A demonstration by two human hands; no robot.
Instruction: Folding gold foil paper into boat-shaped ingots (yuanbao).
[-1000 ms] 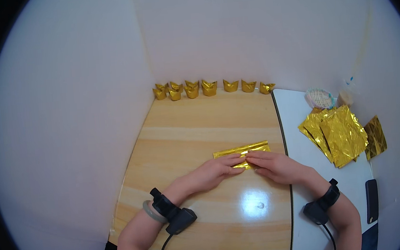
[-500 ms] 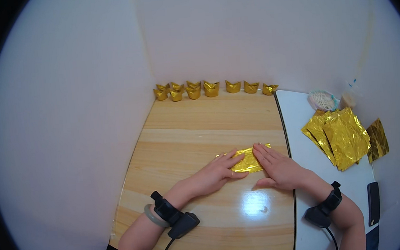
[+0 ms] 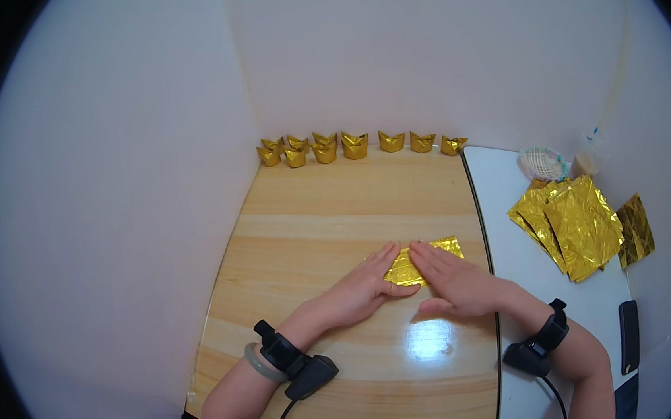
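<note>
A folded strip of gold foil paper (image 3: 403, 270) lies flat on the wood-patterned tabletop (image 3: 338, 233). Over its left end rests my left hand (image 3: 368, 285), fingers stretched out and pointing away from me. My right hand (image 3: 457, 280) lies flat across the strip's right part, fingers extended and thumb out to the left. Between the two hands the shiny middle of the strip shows, and its far right corner sticks out beyond my right fingers. Both palms face down and cover the rest of it.
Several folded gold ingot shapes (image 3: 355, 147) line the table's back edge. On the white table (image 3: 521, 329) at the right lie a pile of gold foil sheets (image 3: 584, 224), a netted white item (image 3: 542, 163) and a dark flat bar (image 3: 629, 337). White walls (image 3: 110, 189) enclose the tables.
My right hand has slid left along the foil, closer to my left hand. More of the strip's right end now shows. My left fingers have drawn closer together.
</note>
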